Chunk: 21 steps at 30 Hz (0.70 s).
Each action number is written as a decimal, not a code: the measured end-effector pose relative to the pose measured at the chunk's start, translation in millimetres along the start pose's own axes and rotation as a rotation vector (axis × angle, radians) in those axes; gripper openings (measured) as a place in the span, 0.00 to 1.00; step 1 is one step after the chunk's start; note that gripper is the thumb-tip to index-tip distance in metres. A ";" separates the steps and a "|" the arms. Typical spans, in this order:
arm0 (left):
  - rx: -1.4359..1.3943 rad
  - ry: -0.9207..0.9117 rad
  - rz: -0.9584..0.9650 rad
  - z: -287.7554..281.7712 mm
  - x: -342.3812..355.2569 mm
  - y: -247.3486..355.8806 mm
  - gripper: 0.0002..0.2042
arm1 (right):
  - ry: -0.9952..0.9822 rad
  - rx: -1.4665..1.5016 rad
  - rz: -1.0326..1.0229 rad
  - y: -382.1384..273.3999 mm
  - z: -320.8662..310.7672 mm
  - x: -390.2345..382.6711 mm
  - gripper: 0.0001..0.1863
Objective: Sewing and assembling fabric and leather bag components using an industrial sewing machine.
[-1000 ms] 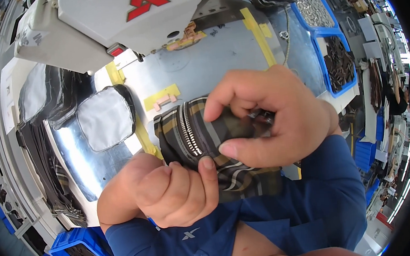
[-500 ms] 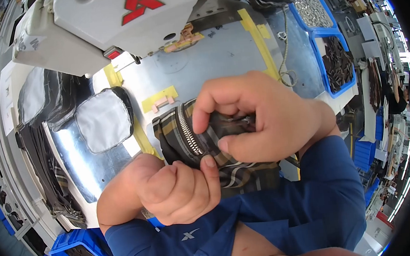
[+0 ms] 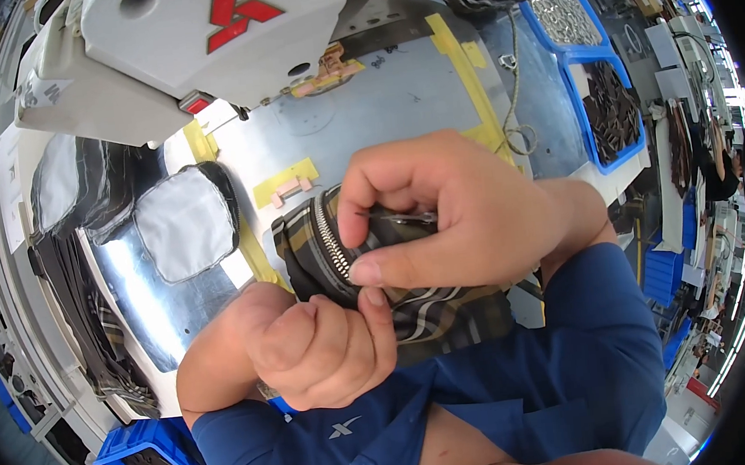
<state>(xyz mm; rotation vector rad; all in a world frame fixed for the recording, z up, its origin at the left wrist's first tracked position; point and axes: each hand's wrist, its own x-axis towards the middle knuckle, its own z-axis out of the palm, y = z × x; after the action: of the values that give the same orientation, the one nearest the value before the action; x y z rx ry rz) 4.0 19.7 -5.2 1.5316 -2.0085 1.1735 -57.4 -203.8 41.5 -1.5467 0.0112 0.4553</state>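
At centre frame, our curled left hand [image 3: 321,350] grips a plaid pouch [image 3: 429,323], our right hand [image 3: 468,215] half-curled at its metal zip [image 3: 332,247], whether holding anything we cannot tell.

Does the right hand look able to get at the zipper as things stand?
Likely yes: the right hand is right beside the zipper, whose teeth mostly lie uncovered. The left hand grips the plaid cloth near its lower end.
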 end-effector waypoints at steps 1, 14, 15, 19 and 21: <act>0.000 0.006 0.012 0.0 0.2 0.6 0.13 | -0.005 0.028 -0.001 -0.9 -0.1 -0.4 0.13; 0.027 0.085 -0.004 5.6 -0.6 0.9 0.11 | -0.051 0.003 -0.018 2.4 -3.2 -1.2 0.13; 0.024 0.073 -0.017 5.1 -0.6 1.2 0.11 | -0.052 0.004 -0.022 3.5 -3.4 -0.7 0.12; 0.017 0.072 -0.042 4.9 -0.4 3.7 0.11 | -0.035 -0.013 -0.076 6.4 -3.5 3.2 0.11; 0.019 0.071 -0.062 4.9 -0.3 4.6 0.12 | -0.018 -0.077 -0.087 5.3 -3.6 4.2 0.12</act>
<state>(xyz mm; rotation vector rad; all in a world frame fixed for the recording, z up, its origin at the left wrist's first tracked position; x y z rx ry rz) 0.9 16.4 -10.2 1.5284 -1.8961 1.2076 -54.1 -206.3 35.1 -1.6115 -0.0883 0.4043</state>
